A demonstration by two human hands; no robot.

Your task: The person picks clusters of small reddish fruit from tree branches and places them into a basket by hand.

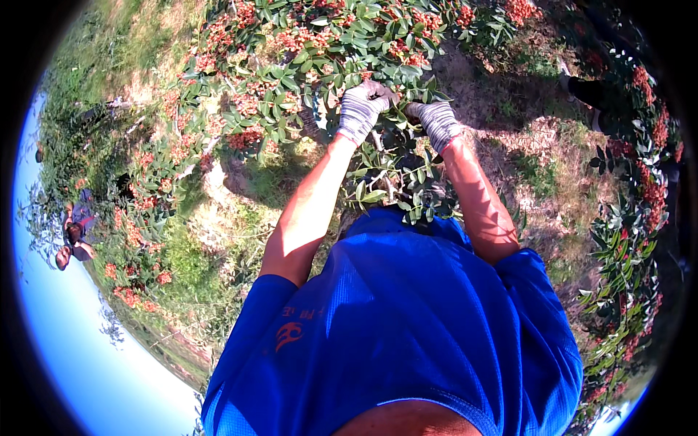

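Both my hands wear grey-and-white striped knit gloves and reach into a leafy shrub (327, 62) with clusters of small red berries. My left hand (363, 107) has its darker fingertips curled together at the foliage; what they pinch is too small to make out. Close by on the right, my right hand (434, 122) has its fingers drawn in toward the same leaves, partly hidden, and whatever they grip does not show. A bare stem with green leaves (389, 182) stands below and between my wrists. Red berry clusters (294, 38) hang beyond my left hand.
Another person (73, 229) is among bushes at the far left. More berry-laden branches (651, 189) rise along the right edge. A dark shoe and trouser leg (587, 93) show at the upper right. Grass and dry soil (538, 167) lie under the shrubs.
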